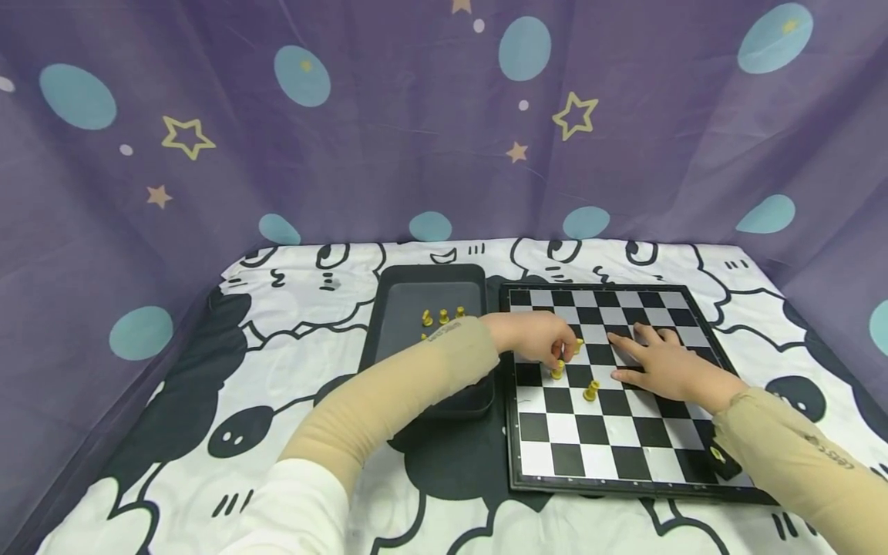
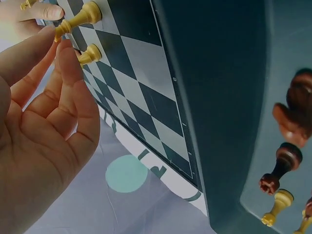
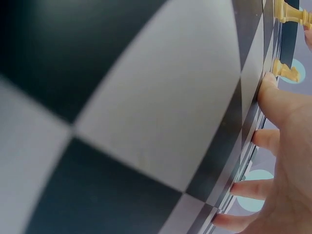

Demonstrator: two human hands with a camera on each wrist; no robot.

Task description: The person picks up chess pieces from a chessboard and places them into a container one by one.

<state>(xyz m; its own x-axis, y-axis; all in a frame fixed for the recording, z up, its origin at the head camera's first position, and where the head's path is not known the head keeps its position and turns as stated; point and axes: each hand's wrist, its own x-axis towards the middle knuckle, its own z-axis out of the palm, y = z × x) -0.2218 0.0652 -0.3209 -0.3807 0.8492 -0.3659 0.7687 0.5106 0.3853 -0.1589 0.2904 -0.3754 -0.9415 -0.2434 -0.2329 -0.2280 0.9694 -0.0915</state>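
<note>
My left hand [image 1: 537, 337] pinches a yellow chess piece [image 2: 80, 19] between thumb and fingertips, its base right at the chessboard [image 1: 565, 428]. Just beyond those fingers, a second yellow piece [image 2: 91, 53] stands on the squares, partly hidden by the fingers in the left wrist view. A third yellow chess piece [image 1: 591, 391] stands between the two hands, a little nearer the front. My right hand [image 1: 662, 364] rests palm down over the board's middle, fingers spread and holding nothing. In the right wrist view its fingertips [image 3: 267, 83] touch the squares.
A dark grey tray [image 1: 371, 339] sits left of the board, partly behind the left forearm. Several yellow pieces [image 1: 444, 317] and brown pieces [image 2: 287, 156] are in it. A small black object [image 1: 721, 460] lies by the right forearm. Patterned cloth [image 1: 375, 493] covers the table.
</note>
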